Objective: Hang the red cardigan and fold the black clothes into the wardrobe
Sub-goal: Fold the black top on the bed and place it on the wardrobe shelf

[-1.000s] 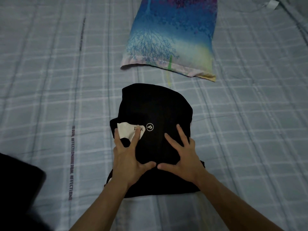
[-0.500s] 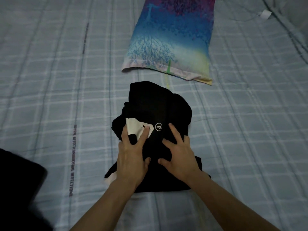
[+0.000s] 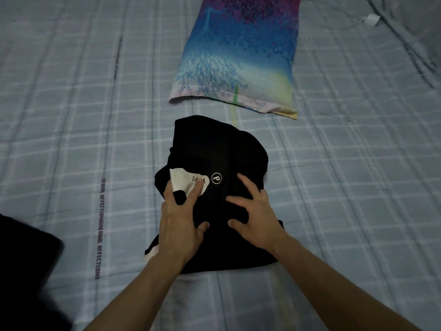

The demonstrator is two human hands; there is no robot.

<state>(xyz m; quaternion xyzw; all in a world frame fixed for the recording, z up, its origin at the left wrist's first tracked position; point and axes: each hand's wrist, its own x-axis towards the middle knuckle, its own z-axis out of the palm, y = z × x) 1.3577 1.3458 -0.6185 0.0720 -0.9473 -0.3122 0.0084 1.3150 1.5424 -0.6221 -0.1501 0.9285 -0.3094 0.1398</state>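
Observation:
A black garment (image 3: 214, 149) with a white patch and a round "P" logo lies folded in a rough bundle on the bed. My left hand (image 3: 181, 218) lies on its left half, fingers spread flat, fingertips on the white patch. My right hand (image 3: 257, 220) presses on the right half, fingers spread and slightly bent. Neither hand grips the cloth. No red cardigan and no wardrobe are in view.
The bed is covered by a grey-blue checked sheet (image 3: 346, 187). A colourful pillow (image 3: 241, 53) lies just beyond the garment. Another dark cloth (image 3: 26, 271) sits at the lower left edge. A white tag (image 3: 371, 20) shows at the top right.
Both hands have slid closer together on the garment, and the right fingers have bent a little. The cloth has bunched slightly under them.

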